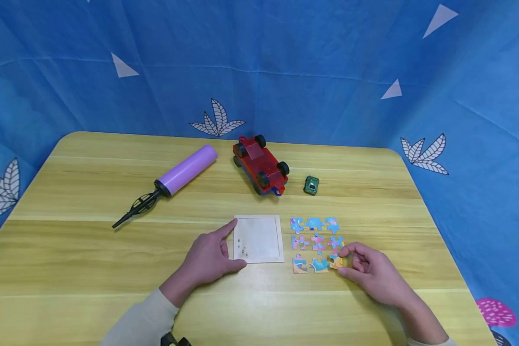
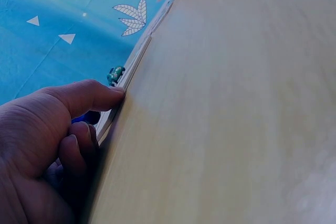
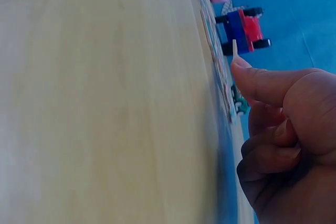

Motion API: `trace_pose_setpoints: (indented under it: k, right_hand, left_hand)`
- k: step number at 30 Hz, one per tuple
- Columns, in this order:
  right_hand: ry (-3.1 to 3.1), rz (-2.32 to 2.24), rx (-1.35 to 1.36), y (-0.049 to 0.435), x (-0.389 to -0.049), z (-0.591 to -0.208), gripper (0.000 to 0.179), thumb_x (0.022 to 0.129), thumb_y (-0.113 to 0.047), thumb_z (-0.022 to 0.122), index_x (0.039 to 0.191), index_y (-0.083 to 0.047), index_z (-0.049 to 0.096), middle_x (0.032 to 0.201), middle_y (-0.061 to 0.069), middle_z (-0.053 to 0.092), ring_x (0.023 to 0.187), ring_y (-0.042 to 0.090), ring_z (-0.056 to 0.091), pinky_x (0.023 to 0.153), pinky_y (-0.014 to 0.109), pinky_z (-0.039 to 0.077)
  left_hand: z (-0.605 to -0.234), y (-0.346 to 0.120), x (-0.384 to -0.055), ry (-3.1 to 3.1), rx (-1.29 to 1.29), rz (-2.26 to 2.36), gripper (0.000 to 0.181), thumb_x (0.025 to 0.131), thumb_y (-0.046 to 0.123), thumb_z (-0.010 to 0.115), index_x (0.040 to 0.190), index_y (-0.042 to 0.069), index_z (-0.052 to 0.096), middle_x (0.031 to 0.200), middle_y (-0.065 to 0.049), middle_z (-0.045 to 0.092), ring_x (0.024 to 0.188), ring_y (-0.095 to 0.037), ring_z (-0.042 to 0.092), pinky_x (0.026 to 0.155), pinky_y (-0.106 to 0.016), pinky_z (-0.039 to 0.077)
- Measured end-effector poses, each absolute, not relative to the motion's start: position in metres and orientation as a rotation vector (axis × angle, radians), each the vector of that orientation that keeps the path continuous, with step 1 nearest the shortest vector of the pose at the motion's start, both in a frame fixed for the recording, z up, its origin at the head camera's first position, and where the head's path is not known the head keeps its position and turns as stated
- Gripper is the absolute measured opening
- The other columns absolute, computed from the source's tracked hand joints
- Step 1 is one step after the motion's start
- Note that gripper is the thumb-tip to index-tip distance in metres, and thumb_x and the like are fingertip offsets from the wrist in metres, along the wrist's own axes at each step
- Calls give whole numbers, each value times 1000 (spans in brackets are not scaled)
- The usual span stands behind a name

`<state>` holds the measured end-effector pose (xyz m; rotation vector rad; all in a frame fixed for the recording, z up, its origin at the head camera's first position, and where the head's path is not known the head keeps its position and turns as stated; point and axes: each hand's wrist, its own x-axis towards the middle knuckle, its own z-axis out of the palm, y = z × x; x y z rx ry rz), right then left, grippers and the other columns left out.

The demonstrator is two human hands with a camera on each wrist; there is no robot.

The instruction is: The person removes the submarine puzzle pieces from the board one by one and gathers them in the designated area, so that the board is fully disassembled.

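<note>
My left hand point(image 1: 207, 257) spans the left side of a pale, square puzzle board point(image 1: 261, 240), index finger at its upper corner and thumb at its lower edge. In the left wrist view, the thumb point(image 2: 100, 95) presses on the board's rim. To the right of the board, several jigsaw pieces point(image 1: 315, 224) lie in rows, blue above, pink and yellow below. My right hand point(image 1: 374, 274) pinches a yellow-orange puzzle piece point(image 1: 335, 262) at the lower right of these rows. Its thin edge point(image 3: 234, 48) shows above the thumb tip in the right wrist view.
Behind the board lies a red and blue toy car point(image 1: 261, 166), wheels up. A small green toy car point(image 1: 311, 185) stands to its right. A purple hand pump point(image 1: 188, 170) with a black nozzle lies at the back left. Blue cloth point(image 1: 311, 62) hangs behind the wooden table point(image 1: 91, 259).
</note>
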<state>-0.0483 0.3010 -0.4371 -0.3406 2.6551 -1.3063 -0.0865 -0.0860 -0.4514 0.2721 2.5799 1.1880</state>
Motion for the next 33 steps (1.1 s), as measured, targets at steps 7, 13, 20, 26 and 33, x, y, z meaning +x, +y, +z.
trace_pose_setpoints:
  k: [7, 13, 20, 26, 33]
  right_hand:
    - [2695, -1259, -379, 311, -49, -439, 24, 85, -11, 81, 102, -13, 64, 65, -9, 38, 55, 4, 36, 53, 26, 37]
    - [2692, -1198, -385, 318, -52, -440, 24, 86, -10, 80, 102, -16, 64, 64, -12, 37, 54, 2, 34, 53, 26, 37]
    - [2669, -1195, -392, 322, -52, -443, 24, 86, -10, 80, 104, -12, 65, 65, -9, 37, 54, 3, 33, 53, 26, 35]
    - [2628, -1246, -386, 323, -52, -440, 23, 86, -12, 80, 104, -12, 66, 65, -9, 39, 54, 3, 33, 51, 27, 34]
    - [2696, -1266, -338, 320, -51, -436, 30, 83, -15, 84, 107, -13, 65, 65, -7, 39, 54, 8, 36, 56, 28, 37]
  left_hand:
    - [-452, -86, -87, 2580, 261, 1185, 102, 70, 36, 91, 154, 12, 40, 61, 5, 54, 51, -12, 49, 54, -32, 42]
    - [-452, -85, -86, 2591, 257, 1190, 101, 70, 35, 91, 154, 13, 41, 60, 5, 54, 52, -12, 49, 55, -32, 42]
    - [-451, -83, -87, 2597, 265, 1168, 101, 70, 36, 91, 154, 12, 40, 59, 5, 54, 50, -12, 49, 53, -32, 41]
    - [-448, -82, -88, 2587, 262, 1161, 101, 70, 36, 91, 154, 12, 40, 60, 5, 54, 50, -13, 49, 53, -32, 41]
    - [-448, -83, -88, 2556, 237, 1172, 102, 69, 37, 91, 155, 14, 40, 62, 3, 55, 52, -15, 50, 53, -33, 41]
